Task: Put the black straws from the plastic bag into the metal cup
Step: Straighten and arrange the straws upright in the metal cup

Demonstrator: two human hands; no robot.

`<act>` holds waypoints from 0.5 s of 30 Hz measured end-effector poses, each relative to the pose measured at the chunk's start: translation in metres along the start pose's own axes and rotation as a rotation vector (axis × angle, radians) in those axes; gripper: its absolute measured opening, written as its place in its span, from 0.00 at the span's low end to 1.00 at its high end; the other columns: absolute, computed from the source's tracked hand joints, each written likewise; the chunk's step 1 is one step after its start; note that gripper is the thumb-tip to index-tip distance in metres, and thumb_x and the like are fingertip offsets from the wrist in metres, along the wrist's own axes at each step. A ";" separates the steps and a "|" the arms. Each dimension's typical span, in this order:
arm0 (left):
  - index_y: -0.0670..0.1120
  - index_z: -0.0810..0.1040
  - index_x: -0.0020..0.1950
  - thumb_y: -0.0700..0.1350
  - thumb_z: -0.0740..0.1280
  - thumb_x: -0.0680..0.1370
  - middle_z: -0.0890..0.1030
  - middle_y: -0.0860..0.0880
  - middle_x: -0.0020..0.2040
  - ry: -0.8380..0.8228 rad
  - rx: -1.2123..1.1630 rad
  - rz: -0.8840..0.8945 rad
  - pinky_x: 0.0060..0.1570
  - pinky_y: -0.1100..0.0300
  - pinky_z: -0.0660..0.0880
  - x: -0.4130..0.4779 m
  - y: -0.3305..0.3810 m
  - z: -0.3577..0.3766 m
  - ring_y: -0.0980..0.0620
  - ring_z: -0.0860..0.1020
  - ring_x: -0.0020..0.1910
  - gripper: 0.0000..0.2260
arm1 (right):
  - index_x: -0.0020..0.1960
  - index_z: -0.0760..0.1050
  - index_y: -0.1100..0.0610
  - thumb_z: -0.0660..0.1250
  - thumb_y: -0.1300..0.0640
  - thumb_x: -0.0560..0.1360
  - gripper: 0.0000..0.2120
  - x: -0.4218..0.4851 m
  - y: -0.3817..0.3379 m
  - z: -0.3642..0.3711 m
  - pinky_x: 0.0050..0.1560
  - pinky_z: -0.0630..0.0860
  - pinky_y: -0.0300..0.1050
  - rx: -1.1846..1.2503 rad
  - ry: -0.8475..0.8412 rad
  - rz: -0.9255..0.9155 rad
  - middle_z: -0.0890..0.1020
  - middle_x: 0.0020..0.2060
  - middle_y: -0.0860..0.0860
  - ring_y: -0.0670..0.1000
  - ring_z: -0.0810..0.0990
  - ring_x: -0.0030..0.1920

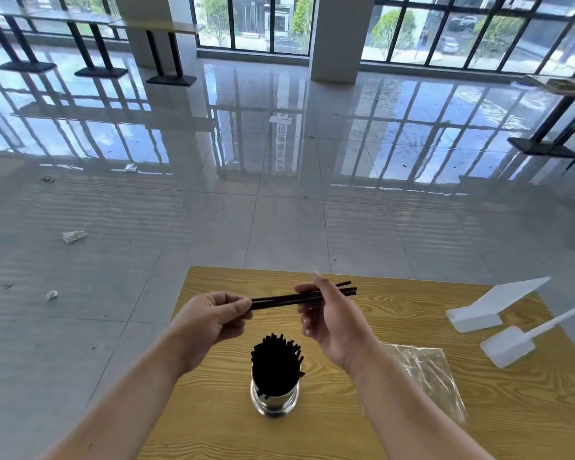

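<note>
A small bundle of black straws is held level in the air above the counter, pinched at its left end by the grip of the left hand, which is closed on it. The right hand is curled loosely around the bundle nearer its right end, fingers partly open, so its grip appears to steady rather than clamp. The straw tips fan apart slightly past the right hand.

Directly below and nearer, the metal cup stands upright on the counter, already packed with black straws that rise above its rim. The step in hand is judged to be the gathering and aligning of one of the last bundles; the task looks far advanced. For the next move, the bundle would need to be turned upright and lowered into whatever gap remains among the crowded straws, with care that the cup is not tipped.

The plastic bag lies flat and crumpled on the counter to the right of the cup; whether any straws are left inside cannot be told. Further right, two white plastic pieces are seen.

The counter is of yellow wood grain. Beyond it a glossy tiled floor is scattered with scraps of paper, with black-legged tables and tall windows at the far side.
</note>
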State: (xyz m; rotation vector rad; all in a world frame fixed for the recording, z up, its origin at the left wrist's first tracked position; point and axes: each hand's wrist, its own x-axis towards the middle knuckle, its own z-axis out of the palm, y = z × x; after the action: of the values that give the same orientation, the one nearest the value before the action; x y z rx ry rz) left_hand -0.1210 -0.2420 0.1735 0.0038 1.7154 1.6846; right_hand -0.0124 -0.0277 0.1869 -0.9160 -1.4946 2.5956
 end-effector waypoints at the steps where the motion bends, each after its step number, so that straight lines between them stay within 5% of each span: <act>1: 0.39 0.85 0.53 0.46 0.78 0.74 0.88 0.43 0.45 -0.022 0.036 -0.027 0.39 0.59 0.82 0.001 -0.007 0.000 0.53 0.82 0.36 0.13 | 0.47 0.89 0.58 0.66 0.45 0.85 0.20 0.000 -0.002 -0.001 0.32 0.74 0.45 -0.084 0.034 -0.031 0.82 0.34 0.55 0.50 0.77 0.31; 9: 0.56 0.85 0.50 0.52 0.78 0.76 0.87 0.56 0.40 -0.046 0.718 -0.031 0.34 0.63 0.79 0.003 -0.051 -0.001 0.58 0.82 0.33 0.05 | 0.38 0.85 0.54 0.62 0.47 0.86 0.23 0.003 0.006 -0.012 0.29 0.71 0.40 -0.850 0.107 -0.336 0.83 0.29 0.54 0.46 0.76 0.27; 15: 0.66 0.79 0.61 0.66 0.75 0.70 0.82 0.65 0.48 -0.153 1.236 0.095 0.42 0.67 0.74 -0.005 -0.073 0.013 0.64 0.80 0.43 0.21 | 0.39 0.77 0.59 0.62 0.44 0.84 0.23 0.003 0.041 -0.013 0.32 0.67 0.49 -1.131 -0.009 -0.296 0.73 0.26 0.46 0.47 0.68 0.28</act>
State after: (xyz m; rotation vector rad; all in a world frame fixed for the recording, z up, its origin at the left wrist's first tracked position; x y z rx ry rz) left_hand -0.0771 -0.2438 0.1135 0.7565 2.3564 0.4253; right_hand 0.0025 -0.0392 0.1477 -0.5677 -2.8383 1.4077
